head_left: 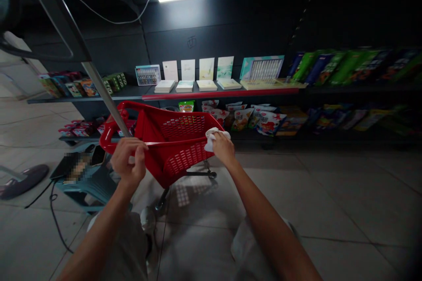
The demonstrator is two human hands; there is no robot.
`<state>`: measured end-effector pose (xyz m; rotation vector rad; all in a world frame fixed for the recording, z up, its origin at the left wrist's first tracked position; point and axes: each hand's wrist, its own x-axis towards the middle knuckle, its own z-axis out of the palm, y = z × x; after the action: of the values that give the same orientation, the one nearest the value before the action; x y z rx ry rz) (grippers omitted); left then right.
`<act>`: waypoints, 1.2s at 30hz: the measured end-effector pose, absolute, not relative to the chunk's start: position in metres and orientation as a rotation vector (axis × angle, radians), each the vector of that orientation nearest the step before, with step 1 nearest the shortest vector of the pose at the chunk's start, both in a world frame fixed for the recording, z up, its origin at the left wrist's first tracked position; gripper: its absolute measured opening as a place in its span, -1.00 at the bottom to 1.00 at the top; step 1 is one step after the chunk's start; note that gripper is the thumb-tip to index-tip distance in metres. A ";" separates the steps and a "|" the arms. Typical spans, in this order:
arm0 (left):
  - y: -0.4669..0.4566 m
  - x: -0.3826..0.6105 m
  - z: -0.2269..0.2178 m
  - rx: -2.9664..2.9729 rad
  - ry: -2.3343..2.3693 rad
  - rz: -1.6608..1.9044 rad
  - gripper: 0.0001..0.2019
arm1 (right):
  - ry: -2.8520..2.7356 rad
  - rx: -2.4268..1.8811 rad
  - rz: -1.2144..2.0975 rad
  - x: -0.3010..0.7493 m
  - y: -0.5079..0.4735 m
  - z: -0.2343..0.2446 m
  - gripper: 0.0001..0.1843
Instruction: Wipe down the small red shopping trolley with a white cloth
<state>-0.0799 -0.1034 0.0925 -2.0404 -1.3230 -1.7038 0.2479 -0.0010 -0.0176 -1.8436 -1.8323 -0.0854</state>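
Note:
A red plastic shopping basket on wheels (171, 140) stands tilted on the tiled floor in front of me. My left hand (129, 160) is closed around the basket's near rim. My right hand (223, 147) is closed on a white cloth (211, 139) and presses it against the basket's right rim. A grey metal handle pole (105, 94) rises from the basket's left side toward the upper left.
Dark shelves (224, 93) behind the basket carry notebooks, pen sets and snack packets. A blue plastic stool (89, 182) with a dark device on it stands at the left, with a black cable on the floor. A fan base (23, 180) lies at far left.

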 end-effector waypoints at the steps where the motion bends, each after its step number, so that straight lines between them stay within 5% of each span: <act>1: -0.092 -0.084 0.088 -1.900 -1.345 -1.627 -0.65 | -1.834 -1.855 -0.077 0.249 -0.001 -0.017 -0.65; 4: -0.070 -0.098 0.072 -1.717 -1.414 -1.414 -0.76 | -1.827 -1.905 -0.066 0.252 0.001 -0.014 -0.64; 8: -0.064 -0.110 0.054 -1.545 -1.568 -1.391 -0.44 | -1.849 -1.927 -0.050 0.260 0.001 -0.012 -0.64; 13: -0.057 -0.113 0.050 -1.649 -1.622 -1.232 -0.78 | -1.877 -1.908 -0.027 0.272 -0.001 -0.013 -0.63; 23: -0.032 -0.108 0.042 -1.769 -1.527 -1.288 -0.78 | -1.790 -1.858 0.126 0.303 -0.010 -0.017 -0.55; 31: -0.012 -0.093 0.036 -1.836 -1.409 -1.338 -0.80 | -0.894 -1.752 -0.134 0.382 -0.023 -0.006 -0.44; 36: -0.008 -0.081 0.035 -1.892 -1.401 -1.396 -0.79 | -0.538 -2.100 -0.016 0.417 -0.044 0.006 -0.32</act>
<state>-0.0807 -0.0080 0.0348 -1.8922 -1.4012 -1.3960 0.4174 -0.0436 0.0057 -2.1003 -0.5385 -0.0165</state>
